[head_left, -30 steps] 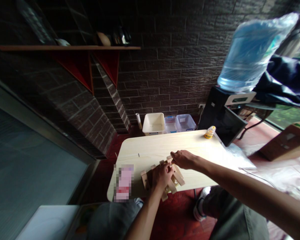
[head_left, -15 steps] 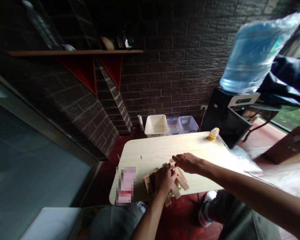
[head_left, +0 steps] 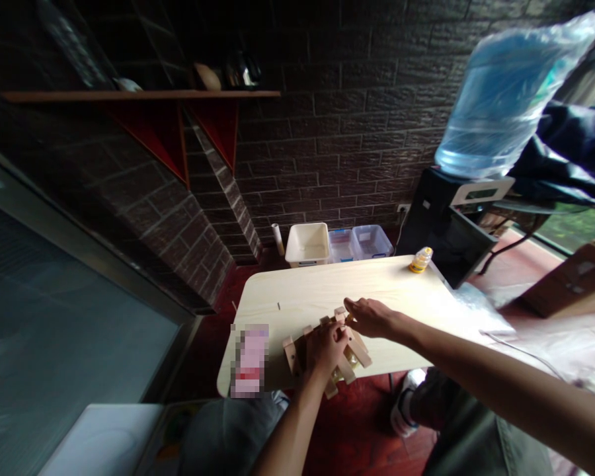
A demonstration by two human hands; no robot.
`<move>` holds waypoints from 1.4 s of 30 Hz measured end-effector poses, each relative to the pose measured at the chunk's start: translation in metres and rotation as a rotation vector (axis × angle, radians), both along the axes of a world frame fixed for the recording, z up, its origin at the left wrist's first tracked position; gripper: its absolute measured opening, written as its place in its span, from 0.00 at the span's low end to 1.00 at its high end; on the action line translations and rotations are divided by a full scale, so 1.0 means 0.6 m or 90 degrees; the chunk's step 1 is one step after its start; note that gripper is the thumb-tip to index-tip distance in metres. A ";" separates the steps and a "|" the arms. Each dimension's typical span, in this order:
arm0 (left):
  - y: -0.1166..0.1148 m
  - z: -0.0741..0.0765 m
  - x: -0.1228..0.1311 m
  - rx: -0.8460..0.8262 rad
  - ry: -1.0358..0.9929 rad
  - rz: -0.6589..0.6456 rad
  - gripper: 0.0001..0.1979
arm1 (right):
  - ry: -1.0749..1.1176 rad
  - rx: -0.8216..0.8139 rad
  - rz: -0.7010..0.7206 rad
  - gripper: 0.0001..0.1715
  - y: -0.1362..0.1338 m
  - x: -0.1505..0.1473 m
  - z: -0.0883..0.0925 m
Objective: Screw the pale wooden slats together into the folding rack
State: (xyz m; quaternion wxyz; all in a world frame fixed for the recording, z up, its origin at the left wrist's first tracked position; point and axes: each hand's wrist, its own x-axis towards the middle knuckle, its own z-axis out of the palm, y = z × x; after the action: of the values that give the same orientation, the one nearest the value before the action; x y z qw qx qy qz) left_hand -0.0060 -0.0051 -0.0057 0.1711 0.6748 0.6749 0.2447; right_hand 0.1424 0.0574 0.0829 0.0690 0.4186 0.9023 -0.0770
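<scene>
A pale wooden slatted frame [head_left: 292,357], with several bars and dark holes in them, lies at the table's front edge. Its near bars stick out past that edge. My left hand [head_left: 327,347] rests over the frame, with its fingers closed on the wood near the far right corner. Close beside it, my right hand [head_left: 374,317] is closed at the same corner, the fingers curled and the thumb side turned left. Something small and yellowish shows between the hands, but what my right fingers grip is hidden. Yellowish see-through material [head_left: 352,358] shows under the bars.
The light wooden table [head_left: 307,284] bears a small dark pin-like piece [head_left: 278,306], a blurred-out pink item [head_left: 252,360] and a yellow-capped bottle [head_left: 420,260]. Behind stand a cream bin [head_left: 308,243] and clear boxes [head_left: 371,241]. A water dispenser [head_left: 426,225] is at the right.
My right hand has turned slightly at the frame's corner, its fingers more curled. My left hand keeps its place on the wood. The whole view has shifted a little.
</scene>
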 end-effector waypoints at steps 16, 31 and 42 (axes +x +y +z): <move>0.004 -0.017 -0.003 0.034 0.011 -0.008 0.13 | -0.015 0.028 0.058 0.18 0.018 -0.003 -0.017; 0.001 -0.009 -0.002 0.014 0.016 -0.024 0.12 | 0.014 0.051 0.153 0.16 0.023 0.017 -0.013; 0.001 0.002 0.000 -0.028 0.012 -0.007 0.14 | -0.037 0.003 0.005 0.17 0.021 0.011 -0.011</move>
State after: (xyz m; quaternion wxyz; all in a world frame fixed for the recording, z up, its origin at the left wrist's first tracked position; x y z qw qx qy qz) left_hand -0.0061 -0.0048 -0.0043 0.1813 0.6770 0.6777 0.2226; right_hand 0.1488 0.0702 0.0761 0.0946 0.4173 0.9016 -0.0626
